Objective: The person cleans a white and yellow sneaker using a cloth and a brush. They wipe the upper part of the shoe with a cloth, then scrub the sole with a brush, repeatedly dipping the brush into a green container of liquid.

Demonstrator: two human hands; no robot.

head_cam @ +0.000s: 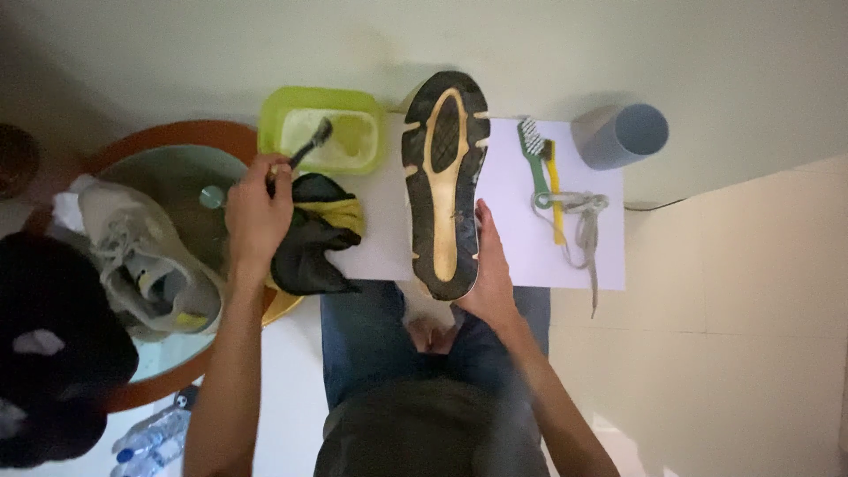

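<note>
Behind hands (pixel 256 216) — brush handle (pixel 305 152) hidden, shoe (pixel 444 181) upturned

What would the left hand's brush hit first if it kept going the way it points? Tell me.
The left hand holds a dark brush aimed up and to the right. Its head already sits over the green tub, so the pale contents there would likely come first, though depth is unclear.

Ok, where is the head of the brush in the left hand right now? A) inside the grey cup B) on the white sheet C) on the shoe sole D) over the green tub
D: the left hand holds the dark brush with its head over the green tub, away from the upturned shoe sole.
</note>
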